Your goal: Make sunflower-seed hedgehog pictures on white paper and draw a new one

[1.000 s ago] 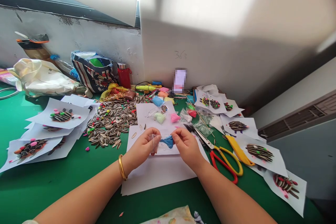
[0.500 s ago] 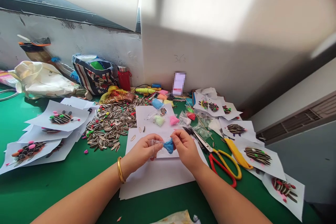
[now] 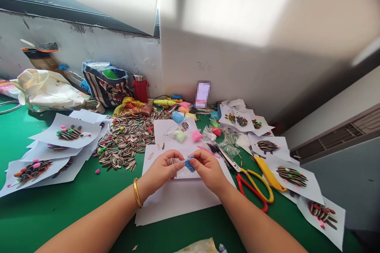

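Note:
Between my two hands is a small lump of blue clay [image 3: 190,163] in clear plastic wrapping. My left hand [image 3: 162,170], with a gold bangle at its wrist, pinches the wrapping at the lump's left side. My right hand [image 3: 209,169] has its thumb and finger closed on the blue clay from the right. Both hands are above white paper sheets [image 3: 178,199] on the green table [image 3: 74,213]. Just beyond them lie a green packet [image 3: 180,136], a pink packet [image 3: 197,136] and a thin pink tool [image 3: 209,151].
Sunflower seeds [image 3: 121,138] are heaped at the left. Scissors [image 3: 252,184] and a yellow cutter [image 3: 268,173] lie to the right. Seed pictures on paper [image 3: 293,176] line both sides. Bags [image 3: 53,91] and a red bottle [image 3: 140,90] stand against the wall.
My right hand has shifted slightly left and lower, with its fingers further over the blue clay. The thin pink tool behind my right hand now shows.

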`<state>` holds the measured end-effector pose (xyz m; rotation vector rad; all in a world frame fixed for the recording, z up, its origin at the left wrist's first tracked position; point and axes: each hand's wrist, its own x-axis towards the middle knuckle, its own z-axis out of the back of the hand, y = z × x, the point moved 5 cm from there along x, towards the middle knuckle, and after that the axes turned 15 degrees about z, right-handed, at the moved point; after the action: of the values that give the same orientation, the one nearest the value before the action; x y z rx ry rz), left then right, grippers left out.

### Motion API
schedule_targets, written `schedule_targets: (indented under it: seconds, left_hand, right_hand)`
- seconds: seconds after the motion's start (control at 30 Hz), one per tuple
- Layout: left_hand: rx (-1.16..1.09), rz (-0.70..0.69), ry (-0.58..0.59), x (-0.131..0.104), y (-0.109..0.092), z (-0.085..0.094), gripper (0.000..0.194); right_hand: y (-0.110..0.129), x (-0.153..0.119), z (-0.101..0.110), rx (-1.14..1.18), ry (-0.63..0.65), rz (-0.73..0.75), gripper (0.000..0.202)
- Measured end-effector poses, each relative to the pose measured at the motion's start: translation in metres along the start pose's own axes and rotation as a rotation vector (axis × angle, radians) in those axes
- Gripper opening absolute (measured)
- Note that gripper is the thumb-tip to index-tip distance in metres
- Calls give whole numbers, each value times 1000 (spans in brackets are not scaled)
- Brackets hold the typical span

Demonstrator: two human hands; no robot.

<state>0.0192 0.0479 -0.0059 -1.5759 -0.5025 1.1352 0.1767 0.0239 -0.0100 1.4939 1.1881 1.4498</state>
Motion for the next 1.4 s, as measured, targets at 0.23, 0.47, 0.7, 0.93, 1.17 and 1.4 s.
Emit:
schedule_targets:
  seconds: [0.23,0.47,0.7,0.93,1.17,1.4]
  left_hand:
    - [-89,-56,-28,1,-3,3,42]
    - [-104,-92,-47,1,-4,4,47]
    - [-27,-52,-44,0,-2,0,50]
    - [-28,-31,-83,5,3,4,43]
    - [94,-138,-176,3,-6,8,29]
    - [138,-174,-170,3,-2,4,24]
  right_hand:
    - [1,2,4,-34,-65,30,32]
    - [1,2,8,-181,-43,90,37]
    - [7,3,2,-320,44,65,44]
    - [5,2,2,-378,121,76,43]
    - [1,-3,-5,-318,209,79,44]
    - [5,-6,-16,-206,319,58,42]
